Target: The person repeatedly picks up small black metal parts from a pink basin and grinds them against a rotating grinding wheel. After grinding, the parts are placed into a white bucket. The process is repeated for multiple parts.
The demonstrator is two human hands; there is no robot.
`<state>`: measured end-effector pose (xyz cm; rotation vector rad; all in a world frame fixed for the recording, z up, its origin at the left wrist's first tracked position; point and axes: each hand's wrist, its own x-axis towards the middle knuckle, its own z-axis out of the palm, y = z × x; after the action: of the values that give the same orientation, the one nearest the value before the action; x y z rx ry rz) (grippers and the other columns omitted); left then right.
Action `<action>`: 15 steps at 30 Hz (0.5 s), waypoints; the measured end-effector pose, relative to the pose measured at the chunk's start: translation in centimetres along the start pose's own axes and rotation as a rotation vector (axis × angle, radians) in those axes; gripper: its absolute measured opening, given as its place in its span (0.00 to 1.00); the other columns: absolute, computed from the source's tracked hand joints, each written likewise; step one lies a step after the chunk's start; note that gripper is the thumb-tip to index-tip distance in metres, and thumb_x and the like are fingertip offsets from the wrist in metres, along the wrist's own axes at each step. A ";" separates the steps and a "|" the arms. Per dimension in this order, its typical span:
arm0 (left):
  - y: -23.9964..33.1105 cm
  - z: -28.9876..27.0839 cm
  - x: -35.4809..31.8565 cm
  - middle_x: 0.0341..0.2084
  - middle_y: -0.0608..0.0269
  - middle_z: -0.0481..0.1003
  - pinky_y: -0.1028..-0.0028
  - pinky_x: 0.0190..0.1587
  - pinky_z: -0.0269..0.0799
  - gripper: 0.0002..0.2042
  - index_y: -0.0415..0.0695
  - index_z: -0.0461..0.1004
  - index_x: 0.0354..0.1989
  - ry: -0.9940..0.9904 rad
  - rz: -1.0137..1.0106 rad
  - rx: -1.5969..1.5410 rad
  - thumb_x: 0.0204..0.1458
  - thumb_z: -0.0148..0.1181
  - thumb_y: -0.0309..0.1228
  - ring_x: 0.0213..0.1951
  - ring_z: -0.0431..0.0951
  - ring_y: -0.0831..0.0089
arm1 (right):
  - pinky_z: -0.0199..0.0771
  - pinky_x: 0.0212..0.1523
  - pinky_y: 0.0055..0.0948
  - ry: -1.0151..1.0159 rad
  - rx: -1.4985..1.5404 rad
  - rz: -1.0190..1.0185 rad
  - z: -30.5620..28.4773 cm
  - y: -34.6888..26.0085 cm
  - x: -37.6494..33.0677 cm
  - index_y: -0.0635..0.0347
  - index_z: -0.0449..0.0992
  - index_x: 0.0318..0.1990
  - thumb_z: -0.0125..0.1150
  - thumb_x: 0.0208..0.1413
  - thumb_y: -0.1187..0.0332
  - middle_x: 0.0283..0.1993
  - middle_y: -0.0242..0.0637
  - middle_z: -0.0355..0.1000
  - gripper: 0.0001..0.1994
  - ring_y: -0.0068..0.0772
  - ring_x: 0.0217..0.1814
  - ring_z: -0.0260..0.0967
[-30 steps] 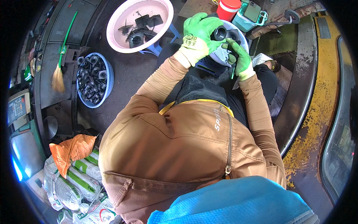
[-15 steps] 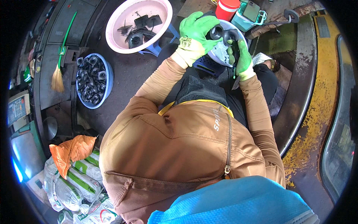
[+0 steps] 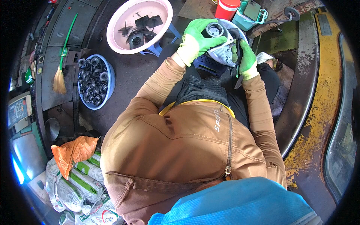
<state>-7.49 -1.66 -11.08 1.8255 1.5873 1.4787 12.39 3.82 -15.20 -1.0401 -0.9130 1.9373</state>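
Observation:
My left hand [image 3: 198,39], in a green and pale yellow glove, grips a black moulded part [image 3: 215,30] whose round hollow end points up. The thumb lies along its flat flange. My right hand [image 3: 246,62], gloved alike, is at the right rim of a whitish basin [image 3: 224,56], fingers curled. A narrow grey blade [image 3: 239,83], which looks like a small knife, sticks out below that hand; its handle is mostly hidden. Dark material shows beside the right fingertips, too covered to make out. The basin is over a dark blue plastic stool [image 3: 208,67] in front of me.
A pink basin [image 3: 111,37] with several flat black pieces rests on a blue stool at far left. Nearer, a blue tub [image 3: 110,90] is full of black parts. A red jug [image 3: 227,9] and teal box [image 3: 245,22] stand ahead. Sacks [image 3: 78,187] and a broom [image 3: 60,78] are left.
My left hand has turned the black part so its round opening faces up, and brought it slightly nearer. The right hand has shifted a little right, away from the part.

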 end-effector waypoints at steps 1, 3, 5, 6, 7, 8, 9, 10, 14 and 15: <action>-0.1 0.1 0.0 0.42 0.55 0.75 0.68 0.52 0.67 0.26 0.40 0.75 0.45 0.012 0.018 -0.006 0.35 0.74 0.35 0.45 0.75 0.63 | 0.58 0.18 0.20 0.004 -0.006 -0.002 0.0 0.0 0.0 0.60 0.72 0.40 0.46 0.61 0.58 0.24 0.30 0.67 0.15 0.22 0.17 0.59; -0.3 0.2 -0.1 0.42 0.56 0.75 0.70 0.51 0.68 0.26 0.39 0.74 0.46 0.019 0.035 0.005 0.35 0.74 0.34 0.45 0.75 0.65 | 0.58 0.18 0.20 0.008 -0.002 -0.004 -0.1 0.1 0.0 0.60 0.72 0.40 0.47 0.60 0.58 0.23 0.30 0.67 0.14 0.22 0.17 0.59; -0.6 0.4 -0.2 0.42 0.56 0.75 0.72 0.50 0.69 0.26 0.39 0.74 0.46 0.003 -0.056 -0.145 0.35 0.74 0.33 0.46 0.75 0.67 | 0.58 0.18 0.20 -0.016 0.014 -0.006 -0.3 0.2 0.0 0.60 0.72 0.40 0.48 0.60 0.58 0.23 0.30 0.67 0.14 0.22 0.17 0.59; -0.7 0.3 -0.2 0.42 0.57 0.75 0.73 0.50 0.69 0.26 0.39 0.74 0.46 0.006 -0.092 -0.222 0.35 0.74 0.33 0.46 0.75 0.69 | 0.58 0.18 0.20 0.010 0.002 0.010 -0.4 0.3 0.0 0.61 0.72 0.40 0.48 0.60 0.58 0.23 0.30 0.67 0.14 0.22 0.17 0.58; -0.9 0.2 -0.2 0.43 0.58 0.74 0.76 0.48 0.70 0.26 0.38 0.73 0.46 0.017 -0.081 -0.221 0.35 0.74 0.31 0.45 0.75 0.73 | 0.58 0.19 0.20 0.015 -0.003 0.014 -0.4 0.3 0.0 0.61 0.73 0.40 0.49 0.60 0.58 0.23 0.29 0.67 0.15 0.22 0.17 0.58; -1.0 0.0 -0.3 0.45 0.58 0.73 0.72 0.52 0.69 0.26 0.39 0.74 0.46 0.038 -0.058 -0.247 0.35 0.74 0.32 0.48 0.73 0.68 | 0.58 0.19 0.20 0.000 -0.008 0.018 -0.5 0.3 0.1 0.61 0.73 0.40 0.49 0.60 0.58 0.23 0.29 0.67 0.15 0.21 0.17 0.58; -1.2 -0.4 -0.4 0.46 0.58 0.73 0.69 0.54 0.67 0.27 0.40 0.74 0.46 0.070 0.043 -0.078 0.34 0.74 0.32 0.51 0.71 0.65 | 0.58 0.19 0.19 0.038 0.013 0.048 -0.4 0.3 0.2 0.60 0.74 0.40 0.50 0.59 0.57 0.23 0.28 0.66 0.15 0.20 0.17 0.58; -1.4 -1.1 -0.4 0.47 0.59 0.72 0.67 0.56 0.65 0.27 0.42 0.74 0.46 0.107 0.156 0.104 0.34 0.74 0.33 0.54 0.69 0.62 | 0.57 0.18 0.18 0.055 -0.021 0.066 -0.3 0.2 0.3 0.57 0.74 0.40 0.50 0.59 0.57 0.23 0.26 0.66 0.14 0.18 0.17 0.57; -2.6 -5.9 -1.2 0.45 0.58 0.72 0.60 0.54 0.62 0.25 0.52 0.77 0.42 0.336 0.165 0.265 0.30 0.74 0.42 0.51 0.67 0.56 | 0.56 0.18 0.19 0.104 -0.054 0.114 0.4 -0.3 0.9 0.52 0.72 0.42 0.50 0.58 0.53 0.22 0.20 0.61 0.14 0.17 0.19 0.56; -3.1 -7.8 -1.8 0.41 0.59 0.72 0.58 0.50 0.62 0.25 0.52 0.77 0.41 0.411 0.187 0.391 0.30 0.74 0.43 0.48 0.68 0.56 | 0.55 0.19 0.20 0.061 -0.062 0.123 0.4 -0.5 0.9 0.51 0.72 0.40 0.49 0.58 0.52 0.22 0.20 0.60 0.15 0.18 0.19 0.56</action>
<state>-15.39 -5.06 -11.04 2.0140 2.0687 1.8236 11.80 4.73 -14.97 -1.2105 -0.8990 1.9770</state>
